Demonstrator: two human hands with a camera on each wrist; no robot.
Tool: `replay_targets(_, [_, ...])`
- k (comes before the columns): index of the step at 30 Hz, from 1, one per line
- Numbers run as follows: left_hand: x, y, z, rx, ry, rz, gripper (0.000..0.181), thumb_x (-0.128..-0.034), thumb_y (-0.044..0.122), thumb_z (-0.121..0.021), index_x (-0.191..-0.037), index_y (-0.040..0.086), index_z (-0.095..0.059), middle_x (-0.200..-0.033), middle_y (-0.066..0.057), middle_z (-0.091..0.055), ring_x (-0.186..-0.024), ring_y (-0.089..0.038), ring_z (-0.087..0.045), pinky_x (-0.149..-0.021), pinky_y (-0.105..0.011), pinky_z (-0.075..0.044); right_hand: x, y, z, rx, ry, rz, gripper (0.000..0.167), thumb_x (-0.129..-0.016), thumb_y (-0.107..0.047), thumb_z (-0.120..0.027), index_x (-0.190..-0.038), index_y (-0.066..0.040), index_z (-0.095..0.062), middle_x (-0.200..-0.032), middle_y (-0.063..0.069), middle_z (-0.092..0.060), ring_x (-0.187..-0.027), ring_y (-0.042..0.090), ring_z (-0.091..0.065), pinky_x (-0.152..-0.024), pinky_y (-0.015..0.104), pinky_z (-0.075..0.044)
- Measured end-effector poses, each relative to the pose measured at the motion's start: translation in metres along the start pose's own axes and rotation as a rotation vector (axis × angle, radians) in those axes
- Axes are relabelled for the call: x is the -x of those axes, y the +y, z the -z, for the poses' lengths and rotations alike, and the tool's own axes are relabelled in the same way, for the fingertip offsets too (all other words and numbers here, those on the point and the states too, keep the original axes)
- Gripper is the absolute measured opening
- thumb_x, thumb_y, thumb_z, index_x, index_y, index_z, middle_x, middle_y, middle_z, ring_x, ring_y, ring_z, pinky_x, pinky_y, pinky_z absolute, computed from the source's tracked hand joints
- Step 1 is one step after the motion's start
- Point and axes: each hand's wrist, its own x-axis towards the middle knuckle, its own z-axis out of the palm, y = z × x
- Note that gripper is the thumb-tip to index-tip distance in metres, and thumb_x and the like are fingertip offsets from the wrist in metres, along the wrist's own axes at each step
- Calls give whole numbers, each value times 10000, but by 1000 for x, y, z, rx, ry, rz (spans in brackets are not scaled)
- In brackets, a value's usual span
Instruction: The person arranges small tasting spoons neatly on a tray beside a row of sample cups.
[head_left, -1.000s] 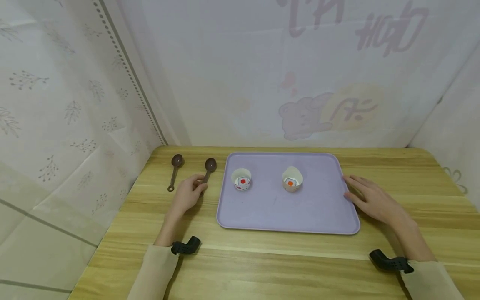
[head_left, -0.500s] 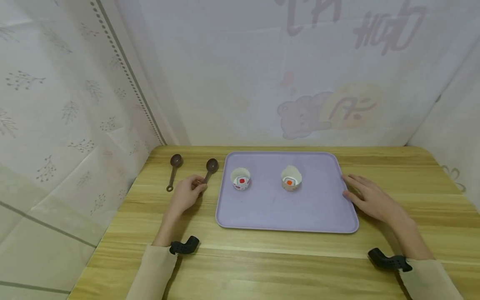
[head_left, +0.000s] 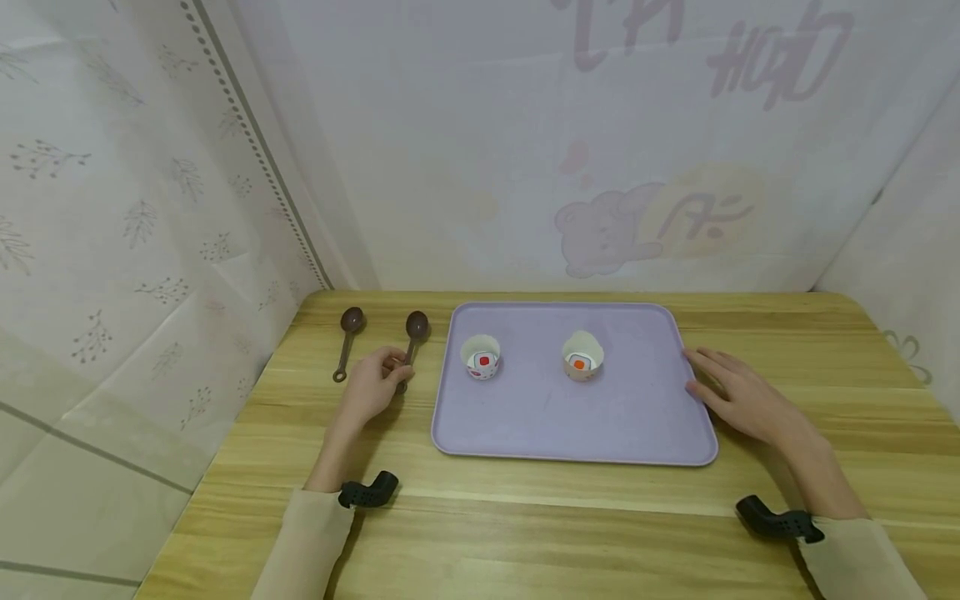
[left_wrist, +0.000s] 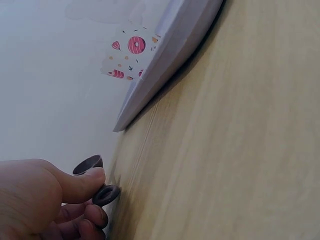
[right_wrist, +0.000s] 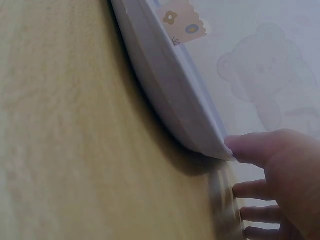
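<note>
My left hand pinches a dark brown measuring spoon by its handle, left of the lilac tray. In the left wrist view the thumb lies over the handle, and the ring-shaped handle end pokes out below it. A second brown measuring spoon lies on the table further left. At the tray's right edge rests my right hand, its fingers fairly straight. In the right wrist view the thumb touches the tray's rim, and the other fingers are spread along the table.
Two small paper baking cups stand on the tray: one with red prints at the left, one peach-coloured near the middle. Each has a printed inside bottom. The wooden table meets a patterned cloth backdrop behind.
The spoon in my left hand has swung slightly, its bowl shifting left and a little away, and its handle end now shows below the fingers. My right hand keeps its place on the tray.
</note>
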Motion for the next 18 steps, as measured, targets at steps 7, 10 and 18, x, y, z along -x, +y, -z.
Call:
replay_targets(7, [2, 3, 0, 34, 6, -5, 273, -998, 145, -657, -1206, -29, -627, -978, -143, -654, -857, -273, -638, -669, -336, -478, 0, -1, 0, -7, 1, 0, 615, -1052, -355, -546, -1537, -18, -375, -1515, 337, -354, -1371, 569, -297, -1045, 718, -274])
replay_targets(10, [1, 3, 0, 39, 10, -2, 270, -1005, 142, -646, -1211, -30, -621, -991, -154, -653, -868, -279, -640, -680, -332, -479, 0, 0, -1, -2, 4, 2, 613, -1052, -355, -544, -1539, -23, -374, -1515, 334, -357, -1371, 567, -298, -1045, 717, -275])
replay_targets(18, [1, 7, 0, 43, 20, 2, 269, -1008, 135, -639, -1218, -32, -618, -1014, -172, -655, -888, -295, -657, -685, -332, -491, 1, 1, -2, -11, 5, -9, 618, -1051, -360, -545, -1546, -34, -367, -1523, 337, -340, -1374, 574, -286, -1044, 728, -262])
